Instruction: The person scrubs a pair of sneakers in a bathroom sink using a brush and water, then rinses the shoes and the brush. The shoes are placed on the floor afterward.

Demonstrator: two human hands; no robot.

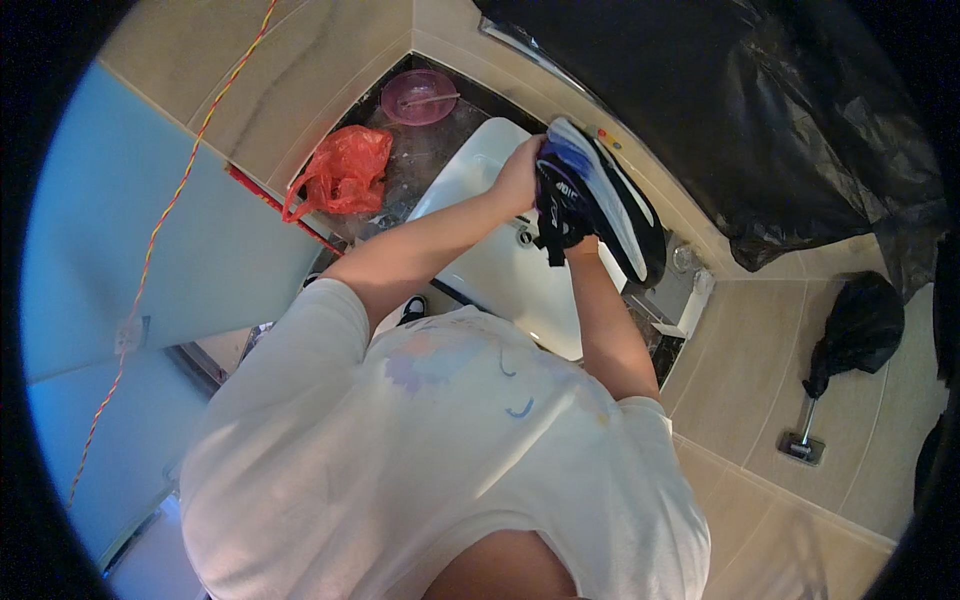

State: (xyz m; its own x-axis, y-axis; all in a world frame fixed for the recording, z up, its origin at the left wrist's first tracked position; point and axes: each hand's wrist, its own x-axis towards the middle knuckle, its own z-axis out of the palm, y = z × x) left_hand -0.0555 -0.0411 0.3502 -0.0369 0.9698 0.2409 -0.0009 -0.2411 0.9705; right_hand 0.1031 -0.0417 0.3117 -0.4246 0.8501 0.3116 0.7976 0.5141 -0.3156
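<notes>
A black sneaker (pixel 604 199) with blue and grey-white areas is held up over a white washbasin (pixel 457 187). My left hand (pixel 519 174) grips its upper end, the fingers partly behind it. From below, my right hand (pixel 583 246) reaches the shoe near its opening. Most of that hand is hidden behind the shoe and its black straps, so its grip is not clear. Below the shoe the basin's drain (pixel 525 238) shows.
A red plastic bag (pixel 345 172) and a pink translucent bowl (pixel 409 112) with a thin stick in it stand on the dark counter (pixel 431 142). Black plastic sheeting (pixel 675 97) covers the wall above the basin. A twisted cord (pixel 176 191) hangs at the left.
</notes>
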